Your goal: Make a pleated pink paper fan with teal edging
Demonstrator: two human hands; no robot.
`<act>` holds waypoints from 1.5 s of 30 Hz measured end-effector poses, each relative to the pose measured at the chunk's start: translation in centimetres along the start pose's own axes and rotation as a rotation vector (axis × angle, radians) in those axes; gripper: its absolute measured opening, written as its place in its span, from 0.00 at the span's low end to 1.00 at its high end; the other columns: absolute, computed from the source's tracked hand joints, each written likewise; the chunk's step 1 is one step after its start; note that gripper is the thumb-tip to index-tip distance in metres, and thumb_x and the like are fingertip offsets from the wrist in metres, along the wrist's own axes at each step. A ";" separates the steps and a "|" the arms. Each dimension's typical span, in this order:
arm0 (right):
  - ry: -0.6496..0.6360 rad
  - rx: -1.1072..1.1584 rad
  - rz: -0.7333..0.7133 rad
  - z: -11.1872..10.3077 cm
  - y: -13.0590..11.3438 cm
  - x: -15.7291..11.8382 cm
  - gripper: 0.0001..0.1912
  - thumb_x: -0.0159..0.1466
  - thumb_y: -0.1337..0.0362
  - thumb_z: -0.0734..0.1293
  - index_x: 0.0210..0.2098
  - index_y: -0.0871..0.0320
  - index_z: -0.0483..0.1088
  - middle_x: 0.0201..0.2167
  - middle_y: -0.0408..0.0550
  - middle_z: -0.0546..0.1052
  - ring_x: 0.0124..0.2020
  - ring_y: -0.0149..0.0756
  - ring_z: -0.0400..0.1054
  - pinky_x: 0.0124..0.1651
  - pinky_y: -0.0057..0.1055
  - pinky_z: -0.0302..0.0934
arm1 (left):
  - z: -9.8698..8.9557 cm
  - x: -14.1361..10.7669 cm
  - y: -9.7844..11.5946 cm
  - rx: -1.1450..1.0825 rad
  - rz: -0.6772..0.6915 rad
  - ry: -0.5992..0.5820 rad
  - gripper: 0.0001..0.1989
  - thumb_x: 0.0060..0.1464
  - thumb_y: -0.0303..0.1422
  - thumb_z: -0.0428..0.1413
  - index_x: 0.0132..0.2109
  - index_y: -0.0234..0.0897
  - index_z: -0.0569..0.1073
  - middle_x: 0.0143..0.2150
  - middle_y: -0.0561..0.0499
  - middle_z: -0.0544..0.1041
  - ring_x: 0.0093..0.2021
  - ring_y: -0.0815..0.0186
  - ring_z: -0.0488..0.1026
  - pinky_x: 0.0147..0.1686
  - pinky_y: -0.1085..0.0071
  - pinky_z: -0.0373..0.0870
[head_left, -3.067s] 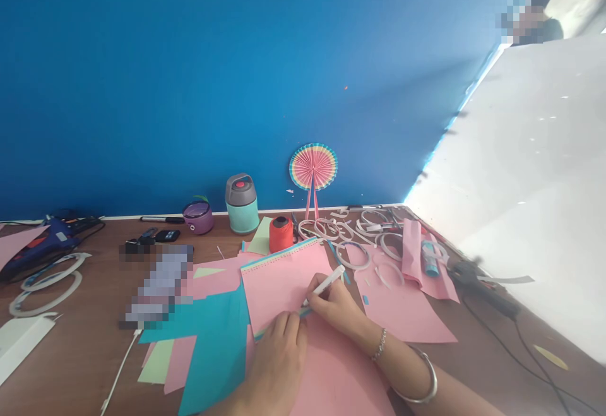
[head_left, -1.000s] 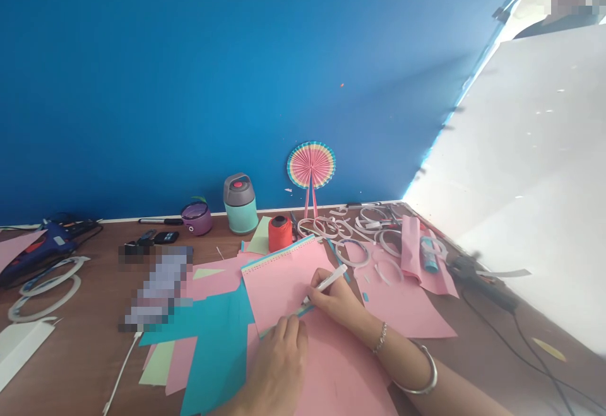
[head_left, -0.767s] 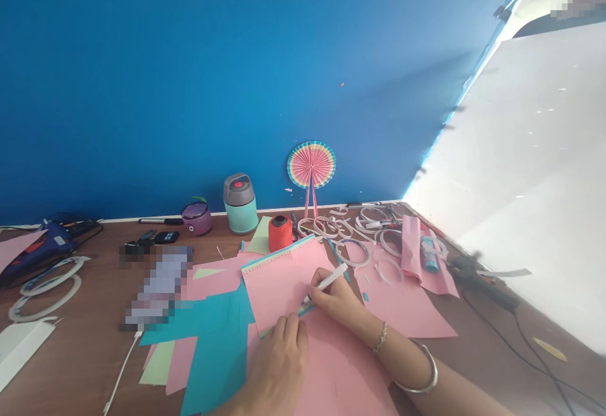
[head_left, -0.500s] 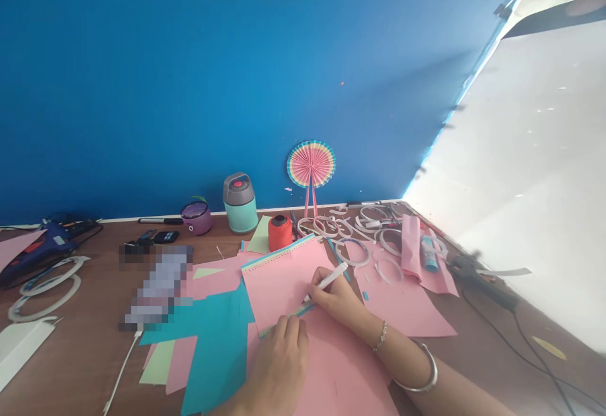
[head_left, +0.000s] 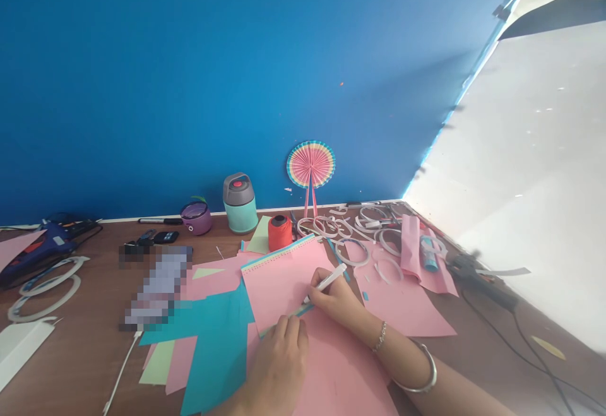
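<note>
My right hand [head_left: 337,302] grips a white marker [head_left: 333,276], its tip down at the near edge of a pink sheet [head_left: 279,283]. That sheet has a blue strip and a row of small dark marks along its far edge; a pale green and blue strip borders the near edge. My left hand [head_left: 284,353] rests on the sheet's near-left corner, fingers laid down on the paper and holding nothing that shows. Beneath both hands lies a larger pink sheet [head_left: 341,365]. To the left, blue sheets [head_left: 218,334] overlap other coloured paper.
A folded round paper fan [head_left: 311,165] leans against the blue wall. Along the back stand a red thread spool [head_left: 280,234], a mint flask [head_left: 240,204] and a purple cup [head_left: 196,218]. White tape-like rings [head_left: 353,253] and cables [head_left: 534,346] lie right; a phone [head_left: 158,290] lies left.
</note>
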State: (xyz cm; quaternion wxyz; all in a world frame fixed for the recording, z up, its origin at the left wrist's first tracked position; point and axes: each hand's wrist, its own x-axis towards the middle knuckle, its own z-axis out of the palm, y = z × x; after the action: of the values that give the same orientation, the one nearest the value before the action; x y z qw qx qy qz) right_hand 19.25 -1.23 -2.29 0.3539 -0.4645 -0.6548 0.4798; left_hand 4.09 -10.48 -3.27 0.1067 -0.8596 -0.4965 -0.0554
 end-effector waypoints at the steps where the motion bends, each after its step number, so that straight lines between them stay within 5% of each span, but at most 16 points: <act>1: -0.004 0.003 0.006 0.0 -0.1 0.0 0.06 0.51 0.70 0.63 0.21 0.56 0.60 0.16 0.37 0.65 0.21 0.27 0.60 0.23 0.23 0.52 | 0.0 0.0 0.0 -0.002 -0.002 -0.001 0.13 0.51 0.22 0.50 0.43 0.32 0.72 0.33 0.47 0.69 0.34 0.62 0.66 0.30 0.67 0.67; 6: 0.000 -0.032 -0.004 0.0 -0.2 -0.1 0.07 0.50 0.71 0.63 0.21 0.56 0.59 0.16 0.36 0.61 0.20 0.26 0.56 0.23 0.23 0.50 | 0.0 0.0 0.0 -0.013 -0.004 -0.013 0.13 0.51 0.21 0.49 0.44 0.32 0.72 0.34 0.47 0.70 0.34 0.61 0.66 0.31 0.67 0.67; 10: 0.009 0.094 0.005 0.0 -0.1 0.0 0.07 0.53 0.67 0.64 0.22 0.56 0.59 0.18 0.38 0.65 0.21 0.29 0.61 0.24 0.25 0.56 | -0.1 0.0 -0.1 -0.012 0.010 -0.013 0.12 0.50 0.21 0.51 0.42 0.32 0.72 0.34 0.47 0.71 0.33 0.62 0.66 0.30 0.67 0.67; 18: 0.319 0.125 -0.152 -0.6 -0.7 -0.4 0.11 0.58 0.60 0.63 0.22 0.55 0.62 0.20 0.41 0.66 0.24 0.31 0.60 0.27 0.28 0.57 | 0.0 -0.1 0.0 0.004 0.026 -0.021 0.14 0.48 0.20 0.50 0.42 0.32 0.72 0.35 0.47 0.71 0.34 0.61 0.66 0.31 0.67 0.67; 25: -0.042 0.101 -0.022 0.4 -0.5 -0.3 0.07 0.54 0.66 0.65 0.23 0.56 0.61 0.20 0.39 0.67 0.24 0.30 0.64 0.27 0.26 0.58 | 0.2 -0.1 0.0 0.018 0.009 0.011 0.14 0.49 0.21 0.50 0.43 0.32 0.72 0.33 0.48 0.70 0.34 0.61 0.66 0.30 0.67 0.67; 45: -0.035 -0.038 -0.001 0.4 -0.2 -0.2 0.07 0.50 0.72 0.63 0.21 0.57 0.58 0.17 0.36 0.60 0.20 0.25 0.53 0.22 0.23 0.48 | 0.2 -0.1 0.1 0.019 0.022 0.016 0.13 0.47 0.22 0.52 0.42 0.31 0.73 0.33 0.47 0.71 0.33 0.61 0.66 0.30 0.66 0.66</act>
State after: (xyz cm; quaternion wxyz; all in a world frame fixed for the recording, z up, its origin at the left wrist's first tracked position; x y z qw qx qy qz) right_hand 18.88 -1.58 -2.19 0.3340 -0.4621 -0.6701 0.4752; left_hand 4.15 -10.53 -3.48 0.1195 -0.8636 -0.4866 -0.0565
